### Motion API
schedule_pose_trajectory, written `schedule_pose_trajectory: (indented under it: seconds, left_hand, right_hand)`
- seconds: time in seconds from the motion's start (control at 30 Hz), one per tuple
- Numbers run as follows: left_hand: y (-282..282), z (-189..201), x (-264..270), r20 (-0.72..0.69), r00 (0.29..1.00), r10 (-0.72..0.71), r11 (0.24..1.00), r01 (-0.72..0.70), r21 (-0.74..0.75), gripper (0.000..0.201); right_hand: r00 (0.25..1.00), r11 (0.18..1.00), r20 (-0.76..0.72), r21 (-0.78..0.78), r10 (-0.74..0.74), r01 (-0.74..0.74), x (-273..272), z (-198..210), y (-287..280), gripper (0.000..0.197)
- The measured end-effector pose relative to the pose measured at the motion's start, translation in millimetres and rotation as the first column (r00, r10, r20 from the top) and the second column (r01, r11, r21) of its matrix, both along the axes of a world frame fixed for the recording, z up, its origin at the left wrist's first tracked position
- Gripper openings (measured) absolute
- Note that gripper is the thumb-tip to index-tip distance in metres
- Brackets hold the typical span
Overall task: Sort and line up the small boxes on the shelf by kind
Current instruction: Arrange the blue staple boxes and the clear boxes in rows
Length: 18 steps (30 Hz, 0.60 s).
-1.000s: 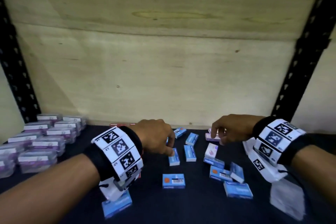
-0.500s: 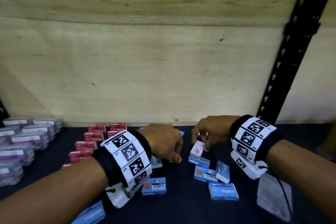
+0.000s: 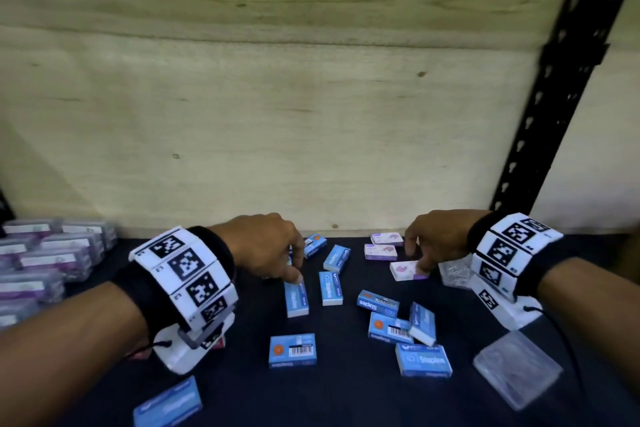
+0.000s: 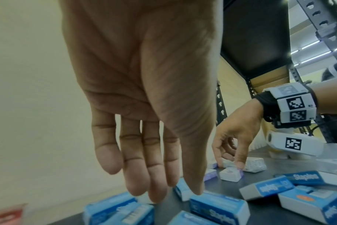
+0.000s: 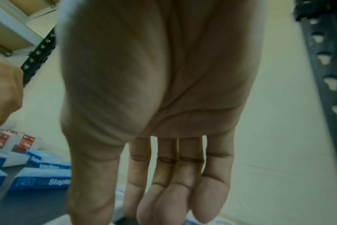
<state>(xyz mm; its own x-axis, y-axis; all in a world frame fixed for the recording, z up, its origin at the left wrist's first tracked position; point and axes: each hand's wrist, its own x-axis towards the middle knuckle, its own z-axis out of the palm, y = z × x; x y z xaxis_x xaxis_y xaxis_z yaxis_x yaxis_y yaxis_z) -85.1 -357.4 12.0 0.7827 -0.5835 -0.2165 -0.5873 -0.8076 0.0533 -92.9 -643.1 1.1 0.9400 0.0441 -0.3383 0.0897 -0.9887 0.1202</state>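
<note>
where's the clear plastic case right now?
Head view: the clear plastic case lies flat near the shelf's front right, under the right forearm, just right of the blue Staples box.

Purple-labelled clear boxes (image 3: 38, 263): stack blurred, cut by left edge of head view; labels unreadable.
Red boxes (image 5: 19, 140): small, print illegible; mostly hidden behind left wrist in head view.
Blue box (image 3: 168, 404): cut by bottom edge, blurred.
Right hand (image 5: 156, 106): fingertip contact with white box cut off at wrist-view edge.
</note>
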Motion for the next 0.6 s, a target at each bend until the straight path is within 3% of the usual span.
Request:
schedule_pose_trajectory:
  seconds: [0.27, 0.6]
  left_hand:
    - [40.5, 13.4, 1.6, 0.068, 0.992, 0.104, 0.994, -0.106, 0.023, 0.028]
    - [31.6, 7.0, 36.9, 0.099, 0.988, 0.119, 0.988, -0.128, 0.085, 0.024]
  right_hand:
    - [0.991, 0.992, 0.063, 0.040, 0.120, -0.122, 4.2, 23.8, 45.5, 0.031]
    - [0.955, 0.955, 0.084, 0.057, 0.285, -0.290, 37.9, 25.0, 94.0, 0.032]
